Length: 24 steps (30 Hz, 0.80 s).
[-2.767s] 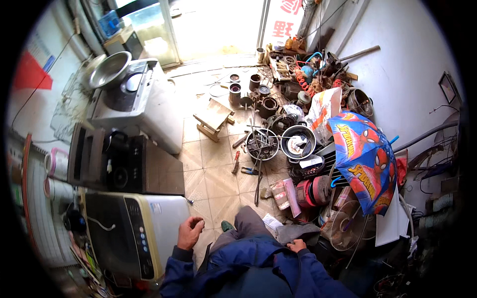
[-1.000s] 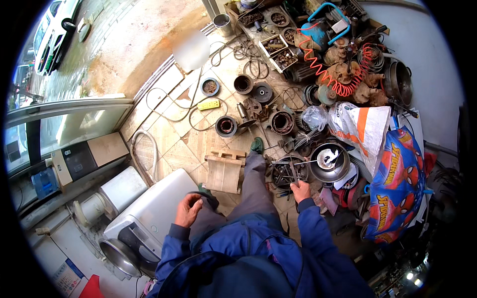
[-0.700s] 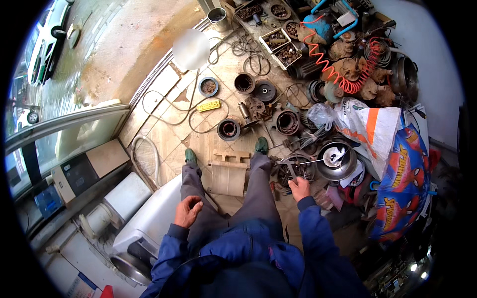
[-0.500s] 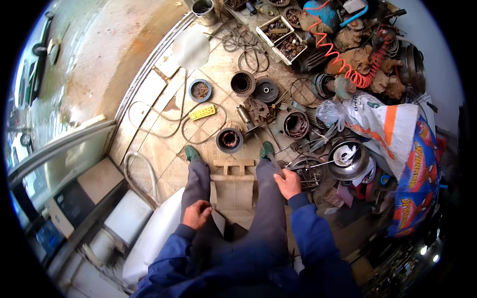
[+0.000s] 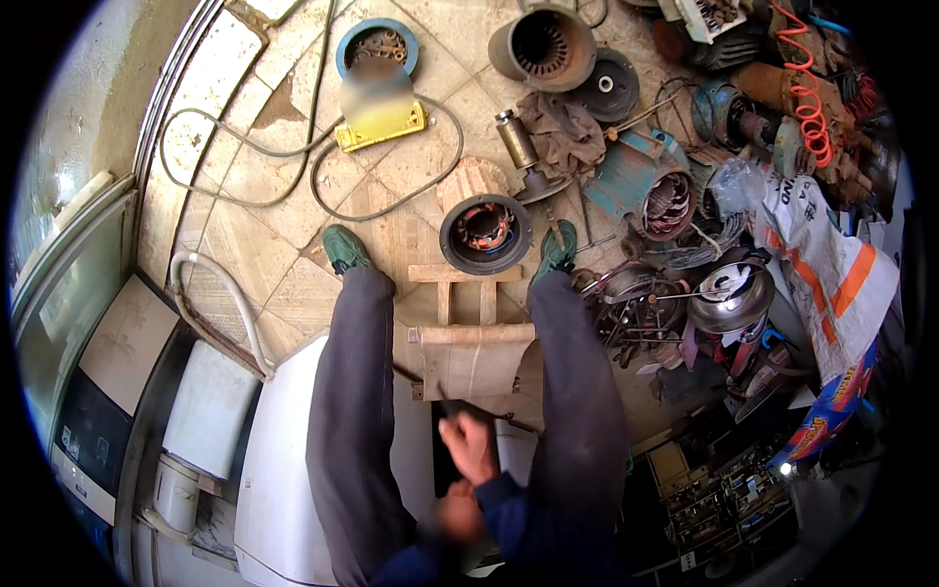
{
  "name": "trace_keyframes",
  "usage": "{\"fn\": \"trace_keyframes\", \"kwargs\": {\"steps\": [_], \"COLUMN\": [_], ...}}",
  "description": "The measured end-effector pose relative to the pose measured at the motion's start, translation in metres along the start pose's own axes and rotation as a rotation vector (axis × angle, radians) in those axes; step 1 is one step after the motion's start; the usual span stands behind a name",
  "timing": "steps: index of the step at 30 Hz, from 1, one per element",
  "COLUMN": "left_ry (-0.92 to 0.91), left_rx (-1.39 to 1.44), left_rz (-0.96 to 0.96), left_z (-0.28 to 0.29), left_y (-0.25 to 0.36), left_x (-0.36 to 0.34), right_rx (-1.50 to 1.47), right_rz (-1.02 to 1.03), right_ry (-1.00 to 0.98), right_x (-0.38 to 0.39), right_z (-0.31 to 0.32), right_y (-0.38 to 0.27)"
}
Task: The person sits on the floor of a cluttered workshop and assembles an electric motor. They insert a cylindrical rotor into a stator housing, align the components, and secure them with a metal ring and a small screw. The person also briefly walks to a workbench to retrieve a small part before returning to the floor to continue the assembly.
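From my remote post I had the right grip closed on a slim dark object, its kind unclear, between the trouser legs and just short of a wooden stool. The left grip blurred below it; I could not tell its state. Beyond the stool, a round motor housing showing copper-coloured windings sat between two green shoes.
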<state>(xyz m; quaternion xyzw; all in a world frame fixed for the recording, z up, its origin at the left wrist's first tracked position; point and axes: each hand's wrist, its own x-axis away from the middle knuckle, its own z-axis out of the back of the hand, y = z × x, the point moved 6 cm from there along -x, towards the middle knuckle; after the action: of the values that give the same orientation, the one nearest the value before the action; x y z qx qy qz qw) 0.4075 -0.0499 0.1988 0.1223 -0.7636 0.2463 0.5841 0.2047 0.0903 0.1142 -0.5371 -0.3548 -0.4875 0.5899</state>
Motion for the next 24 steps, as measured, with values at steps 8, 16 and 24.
{"fn": "trace_keyframes", "kwargs": {"steps": [8,16,24], "left_ry": [0.254,0.509,0.47], "left_rx": [0.065,-0.152,-0.766], "left_rz": [-0.348,-0.898,-0.682], "left_z": [0.069,0.195,0.202], "left_y": [0.088,0.248,0.286], "left_x": [0.125,0.067,-0.157], "right_rx": [-0.059,0.04,0.242], "right_rz": [-0.026,0.308,0.423], "right_ry": [-0.017,0.014,0.117], "right_x": [0.059,-0.069,-0.126], "right_z": [0.026,0.162,0.217], "right_y": [-0.005,-0.19,-0.226]}}
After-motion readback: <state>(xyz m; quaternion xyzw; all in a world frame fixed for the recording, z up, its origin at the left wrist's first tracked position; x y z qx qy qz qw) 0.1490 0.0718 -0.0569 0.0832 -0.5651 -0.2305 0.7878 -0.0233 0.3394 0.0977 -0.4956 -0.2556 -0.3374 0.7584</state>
